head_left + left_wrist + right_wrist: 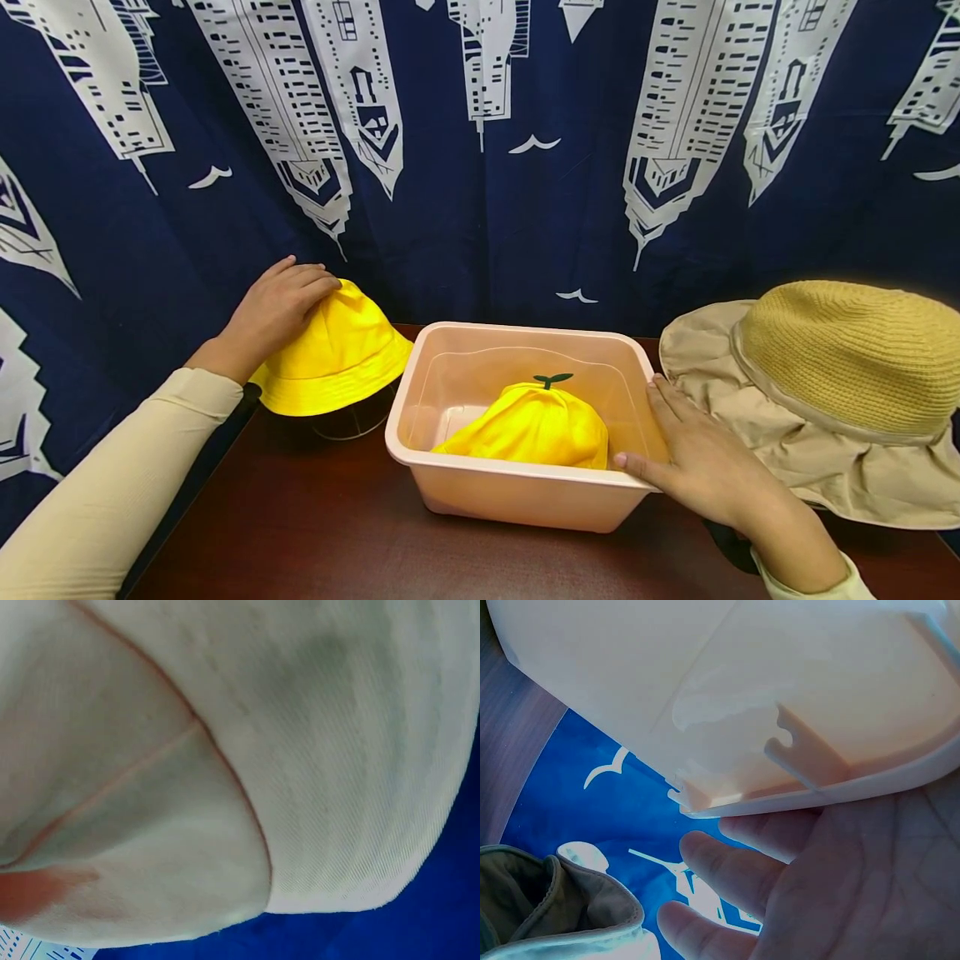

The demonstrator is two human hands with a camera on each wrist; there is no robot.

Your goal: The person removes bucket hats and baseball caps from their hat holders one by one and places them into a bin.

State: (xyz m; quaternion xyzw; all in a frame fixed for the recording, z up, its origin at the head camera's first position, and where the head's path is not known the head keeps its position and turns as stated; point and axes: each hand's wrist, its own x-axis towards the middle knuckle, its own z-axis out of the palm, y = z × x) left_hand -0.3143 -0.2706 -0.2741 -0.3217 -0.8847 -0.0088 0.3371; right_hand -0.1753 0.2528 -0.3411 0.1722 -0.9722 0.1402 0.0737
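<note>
Left of the pink tub (525, 500), a yellow hat (348, 350) sits under the left hand (273, 308), the nearer one; that hand's fingers lie over its top, but I cannot tell if they grip. The right hand (716, 462) touches the tub's right rim, fingers straight. Inside is a second yellow hat (532, 429) with a green sprout (553, 382).

From the place where I stood, I could read no text, label, brand, number or sign. On the dark blue cloth (517, 225), the white print (292, 75) showed buildings and birds, and its small marks formed no letters that I could read. The pink basin (525, 500), the yellow hat inside it (536, 429), the yellow hat beside it (348, 342) and the straw hat (855, 358) also offered me no readable writing.
</note>
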